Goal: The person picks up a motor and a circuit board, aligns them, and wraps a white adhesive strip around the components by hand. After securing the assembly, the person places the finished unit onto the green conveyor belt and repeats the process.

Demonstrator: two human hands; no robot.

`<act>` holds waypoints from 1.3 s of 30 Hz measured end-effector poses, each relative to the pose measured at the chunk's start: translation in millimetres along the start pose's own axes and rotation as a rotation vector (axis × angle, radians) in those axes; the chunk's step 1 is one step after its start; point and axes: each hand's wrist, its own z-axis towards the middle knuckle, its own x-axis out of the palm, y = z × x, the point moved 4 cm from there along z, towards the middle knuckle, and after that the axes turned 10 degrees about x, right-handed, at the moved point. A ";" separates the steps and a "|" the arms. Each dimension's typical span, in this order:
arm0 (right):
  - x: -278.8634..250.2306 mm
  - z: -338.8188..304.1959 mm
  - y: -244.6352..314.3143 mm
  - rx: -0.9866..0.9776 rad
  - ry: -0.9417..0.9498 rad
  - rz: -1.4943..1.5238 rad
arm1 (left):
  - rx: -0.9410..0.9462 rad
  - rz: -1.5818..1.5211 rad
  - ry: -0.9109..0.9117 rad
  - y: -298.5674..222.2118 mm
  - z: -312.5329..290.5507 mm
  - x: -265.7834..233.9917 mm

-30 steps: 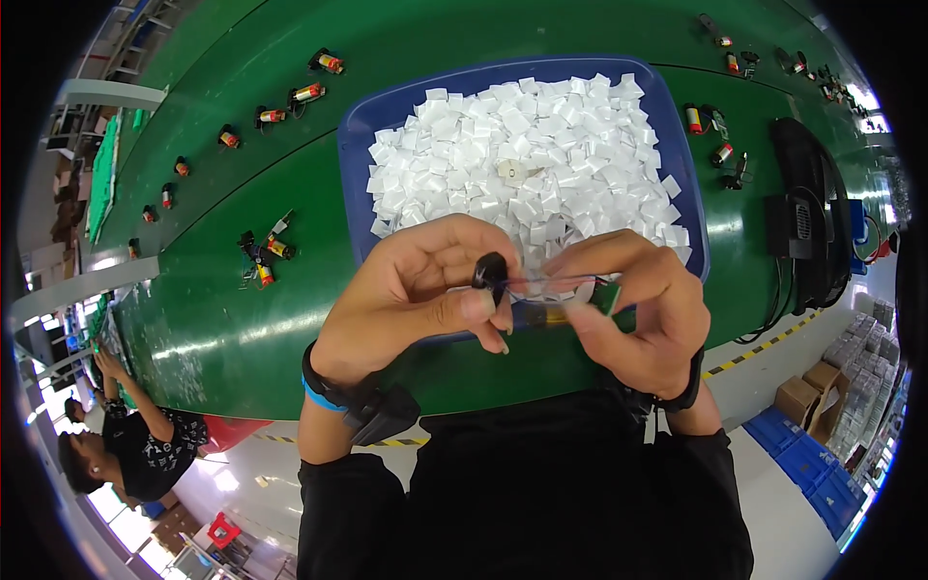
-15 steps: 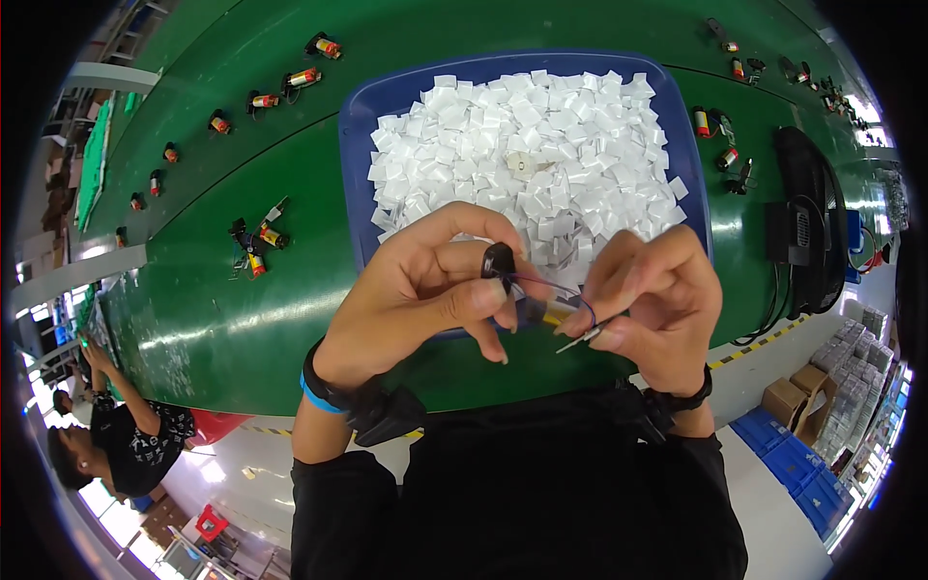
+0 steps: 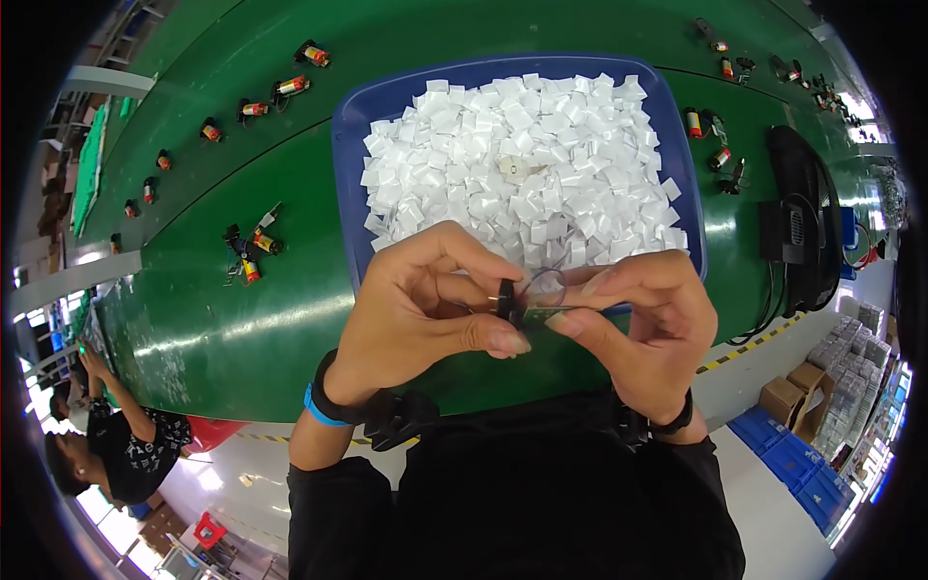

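Note:
Both hands are held over the front edge of a blue tray full of small white square pieces. My left hand pinches a small black round-ended part between thumb and fingers. Opposite it, my right hand grips a thin flat board edge-on between thumb and forefinger. The board's left end is close to the black part; whether they touch cannot be made out. A loop of thin dark wire arches above the board between the hands.
On the green table, small assemblies with red-and-yellow cylinders lie left of the tray, and more lie right. A black box with cables stands at the right. At far left is another person.
My hands have drawn together, bringing the board's end up close to the black part. The board has turned more level, and the black part has turned in my left fingers.

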 end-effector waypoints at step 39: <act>5.0 8.8 1.9 0.024 -0.034 -0.058 | 0.200 0.238 -0.033 -5.6 -0.6 1.8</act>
